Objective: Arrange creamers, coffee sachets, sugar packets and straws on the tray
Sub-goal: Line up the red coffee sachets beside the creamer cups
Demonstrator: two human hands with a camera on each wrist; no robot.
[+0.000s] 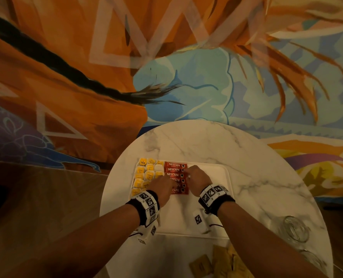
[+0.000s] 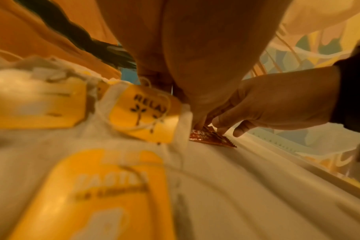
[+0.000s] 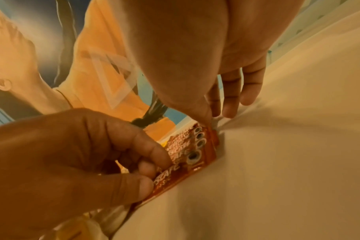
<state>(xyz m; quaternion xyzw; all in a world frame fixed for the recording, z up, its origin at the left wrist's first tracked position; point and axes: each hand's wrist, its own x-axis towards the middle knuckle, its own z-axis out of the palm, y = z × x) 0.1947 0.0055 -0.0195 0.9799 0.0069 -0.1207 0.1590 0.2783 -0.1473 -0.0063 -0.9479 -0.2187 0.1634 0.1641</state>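
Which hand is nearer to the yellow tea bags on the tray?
Left. The left hand lies at the column of red Nescafe sachets beside the tea bags; the right hand is at the sachets' far edge.

My forearms bare, no sleeves. Black strap on my left wrist (image 1: 146,203), white blocks with black square-code markers on top. Same black strap and marker blocks on my right wrist (image 1: 214,195). White camera unit under each wrist, thin dark cable trailing.
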